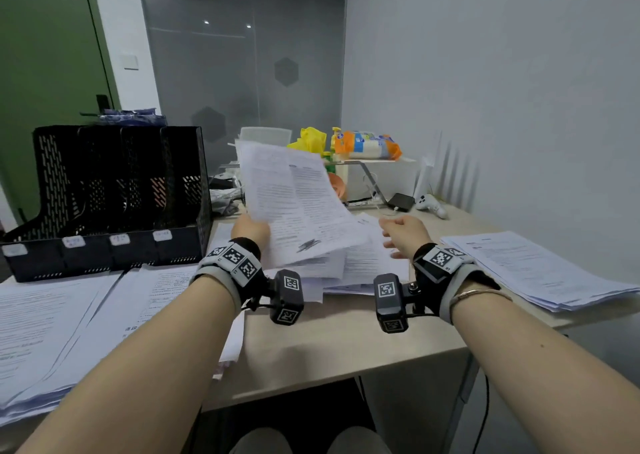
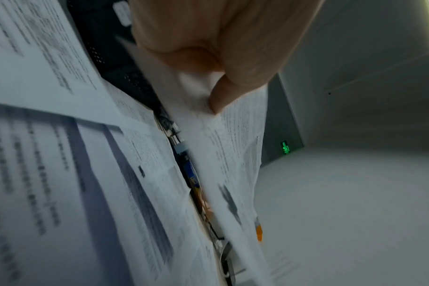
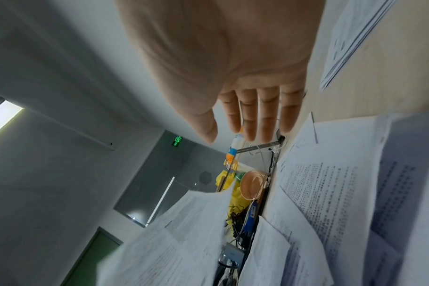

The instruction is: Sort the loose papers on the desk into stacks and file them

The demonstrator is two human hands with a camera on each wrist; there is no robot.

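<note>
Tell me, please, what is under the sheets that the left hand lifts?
Under the lifted sheets, which the left hand pinches, lies a loose pile of printed papers on the desk. What lies below that pile is covered.

Printed sheets (image 1: pixel 294 204) lifted, tilted — loose pile (image 1: pixel 349 263) beneath, file rack (image 1: pixel 114 194) left

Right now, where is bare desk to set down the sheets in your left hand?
Bare desk along the near edge, between the left stacks and right stack. The middle pile and back clutter beside the file rack are crowded.
</note>
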